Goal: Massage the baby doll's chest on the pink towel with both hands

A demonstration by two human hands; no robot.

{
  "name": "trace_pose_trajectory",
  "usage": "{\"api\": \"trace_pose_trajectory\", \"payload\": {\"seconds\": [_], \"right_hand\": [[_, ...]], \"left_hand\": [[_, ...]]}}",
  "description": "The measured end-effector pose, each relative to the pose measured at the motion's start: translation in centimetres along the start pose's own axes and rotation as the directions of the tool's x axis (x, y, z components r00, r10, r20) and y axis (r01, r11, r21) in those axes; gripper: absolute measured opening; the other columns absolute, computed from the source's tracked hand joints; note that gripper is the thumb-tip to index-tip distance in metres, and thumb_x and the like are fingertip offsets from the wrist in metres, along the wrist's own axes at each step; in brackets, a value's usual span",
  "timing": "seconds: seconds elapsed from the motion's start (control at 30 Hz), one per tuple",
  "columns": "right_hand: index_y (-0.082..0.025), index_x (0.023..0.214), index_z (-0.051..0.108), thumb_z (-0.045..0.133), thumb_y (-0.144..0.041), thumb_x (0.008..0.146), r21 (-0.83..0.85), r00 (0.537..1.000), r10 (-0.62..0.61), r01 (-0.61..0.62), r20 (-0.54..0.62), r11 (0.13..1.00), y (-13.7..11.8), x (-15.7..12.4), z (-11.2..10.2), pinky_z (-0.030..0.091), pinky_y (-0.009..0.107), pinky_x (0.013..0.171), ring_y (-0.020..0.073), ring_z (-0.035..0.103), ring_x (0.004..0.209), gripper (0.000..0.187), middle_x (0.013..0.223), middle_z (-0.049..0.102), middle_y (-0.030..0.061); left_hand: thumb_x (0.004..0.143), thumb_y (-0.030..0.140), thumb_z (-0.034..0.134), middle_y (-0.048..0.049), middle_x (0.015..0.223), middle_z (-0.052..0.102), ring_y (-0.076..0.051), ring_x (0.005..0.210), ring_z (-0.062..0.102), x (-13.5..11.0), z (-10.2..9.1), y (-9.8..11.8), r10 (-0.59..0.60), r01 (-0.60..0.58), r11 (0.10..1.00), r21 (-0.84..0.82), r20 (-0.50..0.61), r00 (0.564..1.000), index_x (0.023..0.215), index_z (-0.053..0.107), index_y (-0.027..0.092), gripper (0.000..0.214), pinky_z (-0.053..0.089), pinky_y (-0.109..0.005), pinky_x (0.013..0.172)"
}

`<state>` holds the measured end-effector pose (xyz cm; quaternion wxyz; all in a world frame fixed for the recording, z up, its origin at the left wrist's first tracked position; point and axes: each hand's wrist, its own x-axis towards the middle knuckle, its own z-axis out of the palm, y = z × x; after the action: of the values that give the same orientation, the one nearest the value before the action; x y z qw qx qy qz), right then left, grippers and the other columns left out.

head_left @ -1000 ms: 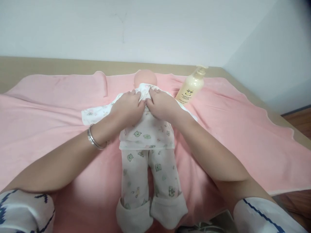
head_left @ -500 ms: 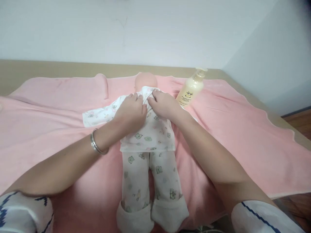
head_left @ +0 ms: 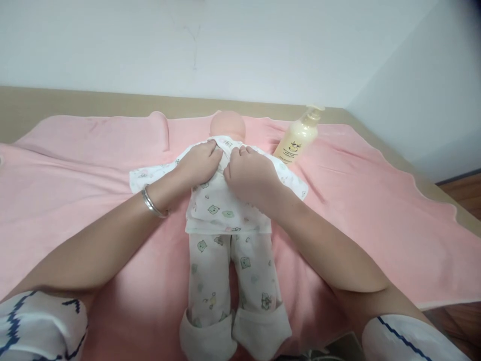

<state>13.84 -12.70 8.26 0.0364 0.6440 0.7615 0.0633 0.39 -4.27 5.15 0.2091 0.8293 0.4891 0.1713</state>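
Note:
A baby doll (head_left: pixel 227 125) lies on its back on a pink towel (head_left: pixel 75 165), head away from me, dressed in a white printed shirt (head_left: pixel 221 210) and matching trousers (head_left: pixel 229 271). My left hand (head_left: pixel 199 163) pinches the shirt front near the collar, fingers curled closed. My right hand (head_left: pixel 250 173) grips the other side of the shirt front just beside it, also closed on the cloth. A silver bangle (head_left: pixel 153 203) is on my left wrist. The doll's chest is hidden under both hands.
A cream pump bottle (head_left: pixel 298 138) lies tilted on the towel right of the doll's head. The towel covers a wooden surface (head_left: pixel 93 103) against a white wall. The towel's right edge (head_left: pixel 432 195) runs near the surface's corner.
Both hands have slid slightly toward me down the shirt front, still gripping the cloth. The doll has stayed in place.

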Motion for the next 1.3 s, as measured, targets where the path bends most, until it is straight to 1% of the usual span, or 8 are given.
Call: {"api": "trace_pose_trajectory", "payload": {"seconds": [0.17,0.27,0.4,0.6,0.77,0.87,1.07,1.3], "right_hand": [[-0.008,0.116,0.069,0.036,-0.013,0.103,0.228,0.999,0.045,-0.038,-0.023,0.973,1.4,1.2,0.5,0.051,0.037,0.082,0.032,0.068,0.103,0.035,0.11,0.073,0.0207],[-0.008,0.127,0.066,0.036,-0.03,0.109,0.416,0.992,0.121,-0.118,0.017,0.902,3.0,2.6,1.0,0.051,0.039,0.084,0.0326,0.068,0.105,0.041,0.121,0.072,0.0203],[-0.006,0.138,0.06,0.038,-0.04,0.109,0.515,0.983,0.175,-0.182,0.063,0.838,3.8,3.2,1.1,0.05,0.04,0.088,0.0346,0.067,0.111,0.05,0.129,0.071,0.0222],[-0.002,0.132,0.062,0.033,-0.028,0.11,0.399,0.993,0.119,-0.114,0.012,0.91,2.8,2.5,1.0,0.049,0.041,0.095,0.035,0.065,0.116,0.045,0.129,0.07,0.0243],[-0.013,0.098,0.069,0.041,-0.018,0.105,0.292,0.989,0.071,-0.031,-0.127,0.956,1.7,1.4,1.5,0.05,0.039,0.087,0.0316,0.067,0.1,0.029,0.101,0.071,0.0174],[-0.017,0.087,0.066,0.041,-0.018,0.104,0.307,0.989,0.074,-0.031,-0.13,0.951,1.5,1.3,1.3,0.049,0.037,0.08,0.0285,0.066,0.089,0.031,0.091,0.07,0.014],[-0.014,0.101,0.068,0.041,-0.032,0.107,0.393,0.988,0.151,-0.125,-0.036,0.911,2.7,2.7,1.0,0.048,0.038,0.077,0.0297,0.067,0.088,0.033,0.097,0.074,0.0145],[-0.008,0.115,0.067,0.036,-0.033,0.11,0.409,0.984,0.18,-0.158,-0.014,0.899,2.9,3.3,1.8,0.048,0.04,0.086,0.0329,0.067,0.101,0.04,0.115,0.073,0.0204]], "left_hand": [[0.103,0.036,0.027,-0.0169,0.114,0.072,-0.034,0.109,0.067,-0.1,0.1,0.2,0.029,-0.028,0.999,0.029,-0.042,0.999,0.104,0.061,0.017,0.039,0.053,-0.051,0.102],[0.103,0.032,0.026,-0.0176,0.116,0.071,-0.034,0.114,0.065,-0.8,0.2,0.9,0.048,-0.042,0.994,0.104,-0.057,0.997,0.108,0.063,0.015,0.041,0.052,-0.052,0.107],[0.102,0.024,0.028,-0.0202,0.114,0.067,-0.035,0.114,0.061,-2.6,0.5,2.2,0.109,-0.09,0.967,0.239,-0.07,0.992,0.109,0.064,0.013,0.038,0.051,-0.055,0.108],[0.1,0.02,0.032,-0.0186,0.116,0.066,-0.035,0.121,0.059,-2.2,0.8,1.6,0.219,-0.212,0.953,0.216,-0.01,0.976,0.102,0.065,0.016,0.033,0.047,-0.054,0.113],[0.105,0.039,0.027,-0.0203,0.135,0.066,-0.035,0.13,0.06,0.4,0.4,-0.1,0.076,-0.076,0.996,0.04,0.002,0.997,0.122,0.063,0.014,0.047,0.046,-0.053,0.116],[0.104,0.045,0.025,-0.023,0.143,0.064,-0.037,0.135,0.059,0.7,0.5,-0.3,0.06,-0.06,0.998,0.034,-0.012,0.998,0.134,0.06,0.009,0.059,0.046,-0.053,0.117],[0.105,0.045,0.023,-0.0183,0.167,0.048,-0.032,0.156,0.043,0.1,1.2,-0.4,0.05,-0.048,0.998,0.047,-0.05,0.997,0.158,0.046,0.008,0.068,0.031,-0.051,0.133],[0.106,0.046,0.025,-0.0178,0.158,0.057,-0.032,0.15,0.049,0.1,1.6,-0.5,0.041,-0.036,0.997,0.061,-0.087,0.995,0.155,0.052,0.01,0.067,0.034,-0.053,0.13]]}}
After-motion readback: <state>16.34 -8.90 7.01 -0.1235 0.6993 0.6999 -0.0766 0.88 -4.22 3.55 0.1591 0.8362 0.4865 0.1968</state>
